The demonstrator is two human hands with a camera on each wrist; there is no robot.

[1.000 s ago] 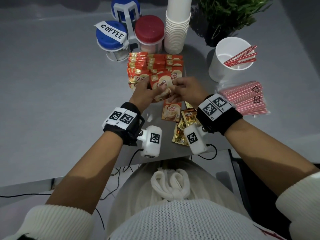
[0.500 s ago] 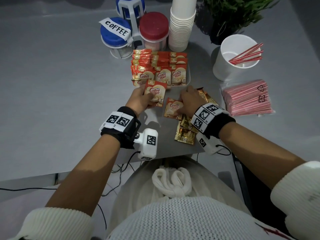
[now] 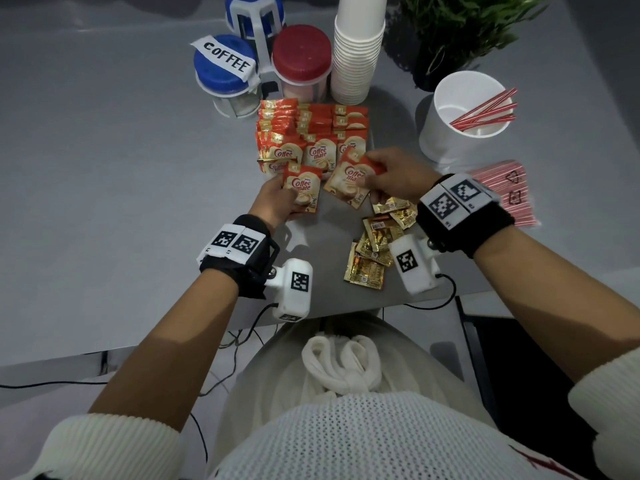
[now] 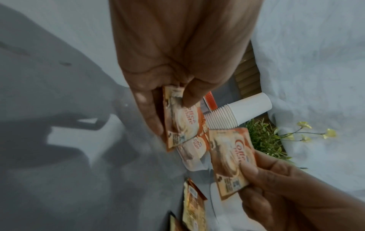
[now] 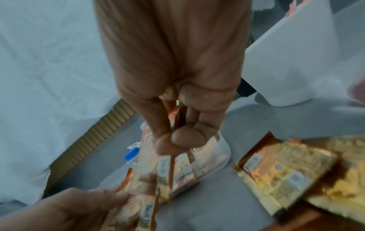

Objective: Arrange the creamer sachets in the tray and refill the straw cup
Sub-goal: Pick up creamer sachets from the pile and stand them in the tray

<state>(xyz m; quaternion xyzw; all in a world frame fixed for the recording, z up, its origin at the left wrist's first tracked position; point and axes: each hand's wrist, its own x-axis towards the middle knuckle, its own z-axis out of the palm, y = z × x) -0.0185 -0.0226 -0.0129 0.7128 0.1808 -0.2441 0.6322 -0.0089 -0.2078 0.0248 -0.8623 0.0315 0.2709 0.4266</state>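
My left hand (image 3: 287,197) pinches one red Coffee mate sachet (image 3: 302,192) just in front of the tray (image 3: 370,133), which is packed with rows of the same sachets (image 3: 311,129). My right hand (image 3: 372,174) pinches a second sachet (image 3: 349,184), tilted, over the tray's front right corner. In the left wrist view the thumb and fingers clamp the left sachet (image 4: 179,121), with the right one (image 4: 229,156) beside it. The white straw cup (image 3: 450,133) stands to the right with a few red straws (image 3: 485,112) in it.
Several gold sachets (image 3: 377,244) lie loose near the table's front edge. A bag of red straws (image 3: 509,192) lies right of my right wrist. Behind the tray stand blue-lidded jars (image 3: 221,67), a red-lidded jar (image 3: 301,53), stacked paper cups (image 3: 356,46) and a plant (image 3: 460,26).
My right hand picked a sachet up off the table and raised it toward the tray's front right. My left hand kept its sachet and stayed near the tray's front.
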